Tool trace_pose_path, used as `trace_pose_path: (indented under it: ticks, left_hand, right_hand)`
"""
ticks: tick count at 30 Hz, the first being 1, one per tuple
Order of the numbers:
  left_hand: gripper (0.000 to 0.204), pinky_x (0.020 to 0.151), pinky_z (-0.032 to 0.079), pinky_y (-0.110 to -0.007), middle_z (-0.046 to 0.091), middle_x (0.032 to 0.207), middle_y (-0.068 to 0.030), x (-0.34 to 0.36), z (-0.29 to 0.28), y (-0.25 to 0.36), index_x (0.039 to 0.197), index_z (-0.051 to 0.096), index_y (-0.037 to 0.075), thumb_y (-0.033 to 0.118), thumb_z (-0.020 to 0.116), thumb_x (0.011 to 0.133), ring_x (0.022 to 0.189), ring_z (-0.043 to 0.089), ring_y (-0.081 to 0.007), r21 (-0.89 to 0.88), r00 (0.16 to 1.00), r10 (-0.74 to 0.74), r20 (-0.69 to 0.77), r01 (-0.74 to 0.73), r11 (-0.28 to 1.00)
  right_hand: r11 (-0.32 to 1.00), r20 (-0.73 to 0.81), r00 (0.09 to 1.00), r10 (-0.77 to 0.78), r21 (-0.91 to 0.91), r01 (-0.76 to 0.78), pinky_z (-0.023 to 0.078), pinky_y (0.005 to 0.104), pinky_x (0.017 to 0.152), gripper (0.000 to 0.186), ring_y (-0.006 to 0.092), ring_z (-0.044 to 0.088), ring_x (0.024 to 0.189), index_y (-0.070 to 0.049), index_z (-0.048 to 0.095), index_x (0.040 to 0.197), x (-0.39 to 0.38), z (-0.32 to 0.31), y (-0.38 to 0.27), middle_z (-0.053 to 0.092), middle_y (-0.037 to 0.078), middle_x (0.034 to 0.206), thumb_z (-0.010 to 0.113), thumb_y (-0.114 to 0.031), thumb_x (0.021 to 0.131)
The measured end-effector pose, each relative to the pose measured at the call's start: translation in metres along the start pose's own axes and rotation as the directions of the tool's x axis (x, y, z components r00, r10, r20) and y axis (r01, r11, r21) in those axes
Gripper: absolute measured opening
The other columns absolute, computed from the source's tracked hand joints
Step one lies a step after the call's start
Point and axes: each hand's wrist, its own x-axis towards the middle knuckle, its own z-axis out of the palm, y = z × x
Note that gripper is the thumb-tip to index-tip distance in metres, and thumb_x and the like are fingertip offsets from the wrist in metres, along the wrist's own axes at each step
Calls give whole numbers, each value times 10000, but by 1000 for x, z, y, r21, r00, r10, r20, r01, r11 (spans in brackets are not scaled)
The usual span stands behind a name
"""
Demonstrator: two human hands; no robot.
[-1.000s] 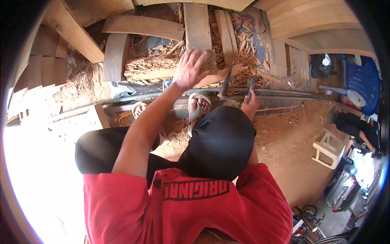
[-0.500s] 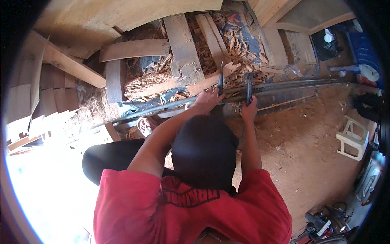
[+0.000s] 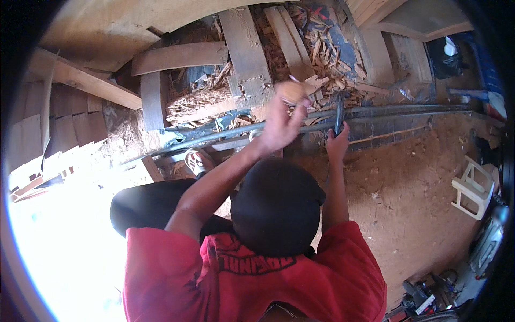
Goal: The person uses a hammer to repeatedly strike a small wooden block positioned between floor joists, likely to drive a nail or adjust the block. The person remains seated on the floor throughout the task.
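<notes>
Just past your right knee (image 3: 276, 209), a tan rounded piece (image 3: 292, 93) is up above the litter, and your left hand (image 3: 281, 124) has it! Thumb and fingers bend around it; the blur hides how tightly. Over to your right hand (image 3: 338, 142): fingers wrapped round the near end of a long dark tool (image 3: 339, 114), closed on it, far end pointing away from you at the edge of the wood chips (image 3: 338, 70). So that's 2 hands, 2 things held, well apart from each other.

Below your hands runs grey piping (image 3: 193, 140), crossing from left to right. Beyond it, count the boards: 1 broad board (image 3: 245, 48) running away from you, 2 narrow boards (image 3: 282, 37) side by side to its right, 1 curved plank (image 3: 179, 58) lying across on its left, and 1 short plank (image 3: 154, 102) under that end.

Out right, 1 black bag (image 3: 444, 65), something white (image 3: 449, 45) showing at its top; what else it holds, you can't tell from this view. Nearer, at the right, 1 cream stool (image 3: 473, 188) on the brown ground (image 3: 386, 198).
</notes>
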Motion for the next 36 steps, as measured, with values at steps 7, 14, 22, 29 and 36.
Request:
trace_pose_path:
  ticks: [7, 14, 22, 29, 36]
  left_hand:
    - [148, 538, 411, -321, 519, 708, -28, 29, -102, 45, 948, 571, 106, -4, 666, 975, 606, 530, -149, -546, 857, -276, -436, -8, 838]
    - [133, 493, 361, -340, 526, 695, -56, 74, -96, 27, 873, 565, 51, -28, 644, 945, 574, 482, -161, -638, 869, -298, -395, -27, 769]
    - [159, 519, 413, -303, 609, 695, -23, 75, -69, -18, 854, 618, 17, -41, 755, 910, 582, 521, -95, -647, 894, -309, -325, 27, 762]
    - [173, 713, 595, -366, 740, 814, -114, 23, -59, -28, 883, 702, 71, 74, 848, 790, 758, 752, -235, 121, 985, 173, 27, -175, 977]
    - [284, 678, 564, -467, 658, 834, -85, 9, -56, -33, 893, 701, 98, 248, 862, 714, 780, 701, -342, -84, 748, 479, 460, -500, 862]
  right_hand:
    - [999, 6, 999, 36, 34, -36, 533, 554, 1060, 731, 532, 652, 1295, -5, 402, 1606, -1, 4, -2, 650, 340, 1426, 778, -147, 995]
    - [997, 58, 995, 77, 3, -77, 547, 565, 1028, 746, 527, 677, 1252, 2, 381, 1632, -8, 6, -9, 655, 341, 1420, 751, -107, 994]
    - [997, 44, 997, 65, -46, -63, 523, 575, 1068, 702, 537, 636, 1312, 11, 388, 1630, -2, 9, 1, 626, 369, 1453, 687, -83, 1002]
    - [998, 32, 997, 70, 1, -71, 497, 581, 1109, 709, 542, 611, 1350, -8, 392, 1638, -1, 9, -4, 615, 356, 1484, 680, -86, 995]
    - [1000, -15, 1000, 9, 4, -9, 514, 583, 1062, 716, 542, 619, 1335, -74, 363, 1659, -3, 16, 8, 624, 353, 1464, 692, -114, 1024]
